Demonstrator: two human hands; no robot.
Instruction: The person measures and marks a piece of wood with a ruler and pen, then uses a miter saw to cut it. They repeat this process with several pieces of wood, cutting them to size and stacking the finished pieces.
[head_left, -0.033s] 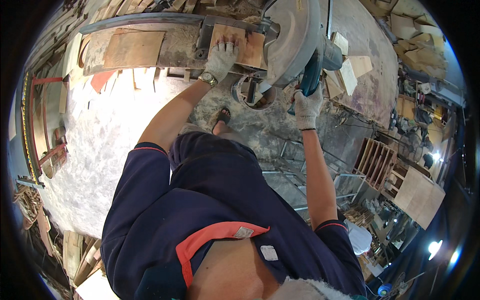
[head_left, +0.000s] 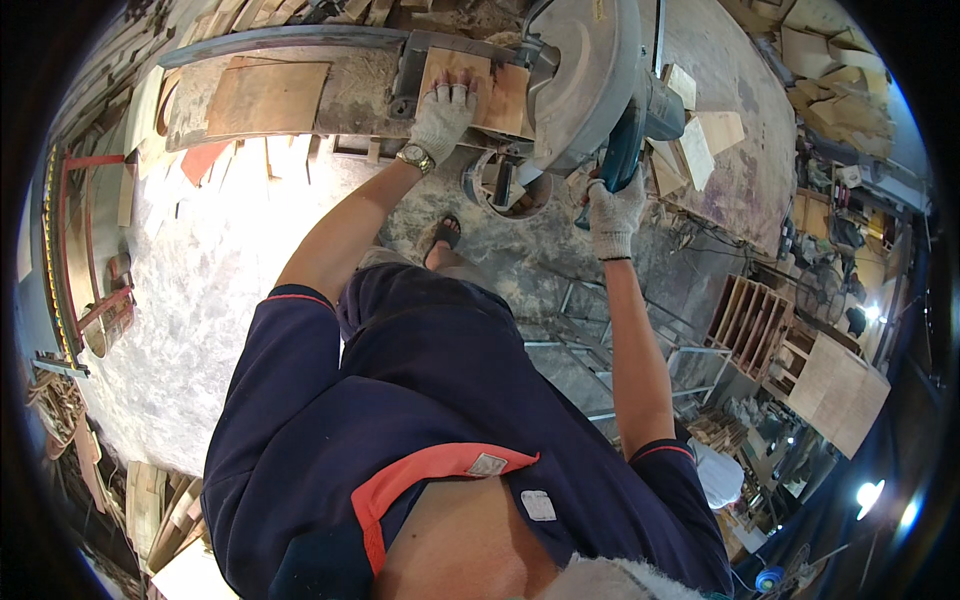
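Note:
My left hand (head_left: 443, 117), in a pale knit glove with bare fingertips, presses a small brown wooden board (head_left: 455, 67) down on the saw's bed. Its fingers lie stretched out on the wood. Just right of it stands a large grey miter saw (head_left: 590, 85), its guard hiding the blade. Part of the board (head_left: 509, 98) shows a darker seam and reaches to the saw's side. Gloved too, my right hand (head_left: 613, 208) is wrapped round the teal saw handle (head_left: 624, 150), well apart from my left hand.
A flat wooden panel (head_left: 268, 98) lies on the bench left of the saw, along a metal fence (head_left: 290, 37). Offcuts (head_left: 708, 145) lie on the right. Below the saw is a round bin (head_left: 540, 195) with scraps. A metal frame (head_left: 640, 350) and a slatted wooden rack (head_left: 750, 322) stand right.

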